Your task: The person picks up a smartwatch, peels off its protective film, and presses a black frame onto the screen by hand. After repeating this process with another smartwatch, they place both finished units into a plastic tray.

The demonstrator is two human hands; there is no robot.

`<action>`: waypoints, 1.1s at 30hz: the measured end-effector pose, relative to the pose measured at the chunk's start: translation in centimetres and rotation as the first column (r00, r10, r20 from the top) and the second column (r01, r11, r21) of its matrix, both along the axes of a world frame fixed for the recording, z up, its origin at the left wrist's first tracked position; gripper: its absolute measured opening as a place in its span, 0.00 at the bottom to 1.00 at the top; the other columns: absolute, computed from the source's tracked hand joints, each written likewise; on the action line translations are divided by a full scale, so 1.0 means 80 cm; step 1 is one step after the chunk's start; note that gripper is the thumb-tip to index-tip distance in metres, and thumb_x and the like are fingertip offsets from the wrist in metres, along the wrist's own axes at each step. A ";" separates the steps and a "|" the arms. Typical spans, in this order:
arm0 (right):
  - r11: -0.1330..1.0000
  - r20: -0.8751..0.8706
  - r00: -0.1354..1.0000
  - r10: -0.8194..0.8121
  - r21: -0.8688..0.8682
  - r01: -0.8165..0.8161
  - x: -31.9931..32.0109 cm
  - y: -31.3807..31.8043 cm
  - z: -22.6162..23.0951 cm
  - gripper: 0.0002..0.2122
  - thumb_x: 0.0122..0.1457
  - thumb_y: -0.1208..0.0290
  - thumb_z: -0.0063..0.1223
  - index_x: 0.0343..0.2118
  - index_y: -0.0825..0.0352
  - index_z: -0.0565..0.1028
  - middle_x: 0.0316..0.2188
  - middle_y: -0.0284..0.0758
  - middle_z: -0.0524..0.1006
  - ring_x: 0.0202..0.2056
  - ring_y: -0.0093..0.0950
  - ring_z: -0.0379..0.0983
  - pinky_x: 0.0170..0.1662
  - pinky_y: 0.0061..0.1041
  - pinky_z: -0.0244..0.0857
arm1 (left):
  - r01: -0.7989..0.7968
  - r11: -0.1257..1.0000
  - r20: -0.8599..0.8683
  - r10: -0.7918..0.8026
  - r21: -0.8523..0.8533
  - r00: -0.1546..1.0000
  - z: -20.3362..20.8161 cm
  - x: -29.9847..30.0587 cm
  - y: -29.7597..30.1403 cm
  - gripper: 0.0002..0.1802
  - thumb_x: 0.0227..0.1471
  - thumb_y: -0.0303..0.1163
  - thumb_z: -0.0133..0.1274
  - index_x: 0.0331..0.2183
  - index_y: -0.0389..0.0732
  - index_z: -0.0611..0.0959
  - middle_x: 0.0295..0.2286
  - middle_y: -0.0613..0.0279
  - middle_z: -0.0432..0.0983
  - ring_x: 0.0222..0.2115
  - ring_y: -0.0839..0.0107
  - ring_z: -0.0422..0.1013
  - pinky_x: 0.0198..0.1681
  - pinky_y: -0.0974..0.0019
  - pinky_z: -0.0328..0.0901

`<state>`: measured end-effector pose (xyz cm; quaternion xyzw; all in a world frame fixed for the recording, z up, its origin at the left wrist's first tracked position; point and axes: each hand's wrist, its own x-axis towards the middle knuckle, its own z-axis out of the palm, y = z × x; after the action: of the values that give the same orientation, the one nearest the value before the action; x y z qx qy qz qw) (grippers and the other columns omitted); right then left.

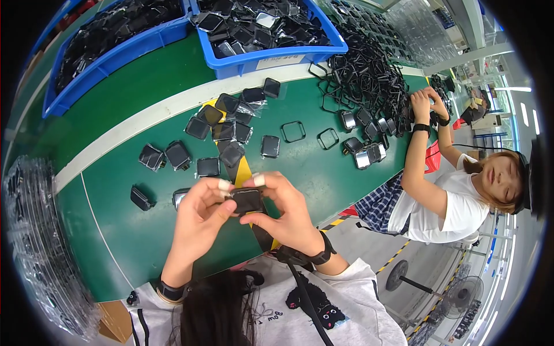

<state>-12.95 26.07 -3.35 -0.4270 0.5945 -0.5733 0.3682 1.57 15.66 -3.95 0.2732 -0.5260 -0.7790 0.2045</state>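
Note:
Between my two hands is a small dark square watch-like case, held over the near edge of the green table. My left hand pinches its left end with thumb and fingers. On its right side, my right hand grips it the same way. White finger covers sit on some fingertips. Beside my left hand lies a similar case with a bright face, partly hidden by the hand. Another dark case rests farther left. Beyond my hands, several dark square pieces, some in clear film, lie scattered.
Two blue bins of dark square parts stand at the back. A heap of black square frames lies at the far right, with loose frames nearer. Stacked clear trays stand at the left. A co-worker works at the right.

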 end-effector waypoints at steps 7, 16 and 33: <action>0.992 -0.600 0.790 0.126 0.053 -0.118 0.011 -0.006 -0.001 0.25 0.40 0.79 0.63 0.45 0.68 0.69 0.40 0.42 0.70 0.39 0.35 0.70 0.39 0.26 0.68 | -0.306 0.950 -0.042 0.309 0.057 0.950 0.010 0.004 -0.022 0.15 0.55 0.22 0.45 0.46 0.33 0.70 0.38 0.57 0.71 0.38 0.65 0.73 0.41 0.69 0.72; 0.982 -0.751 0.640 0.164 0.187 -0.032 0.013 0.008 0.014 0.17 0.42 0.84 0.55 0.39 0.68 0.73 0.36 0.40 0.72 0.35 0.36 0.71 0.37 0.29 0.68 | -0.302 0.945 -0.107 0.316 0.127 0.943 0.012 -0.007 -0.020 0.18 0.53 0.18 0.44 0.47 0.34 0.69 0.42 0.56 0.70 0.43 0.66 0.70 0.43 0.63 0.71; 0.943 -0.474 0.818 -0.325 -0.234 0.238 -0.057 0.026 0.020 0.14 0.39 0.90 0.54 0.32 0.70 0.73 0.32 0.39 0.74 0.32 0.34 0.74 0.36 0.26 0.67 | 0.132 0.963 0.168 -0.093 -0.235 0.981 0.010 -0.022 -0.008 0.20 0.48 0.12 0.45 0.45 0.35 0.74 0.39 0.63 0.71 0.36 0.77 0.68 0.38 0.73 0.64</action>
<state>-17.52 28.15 -1.74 -0.4984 0.6775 -0.5359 0.0736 -0.20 15.04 -3.12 0.2755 -0.6470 -0.6949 0.1502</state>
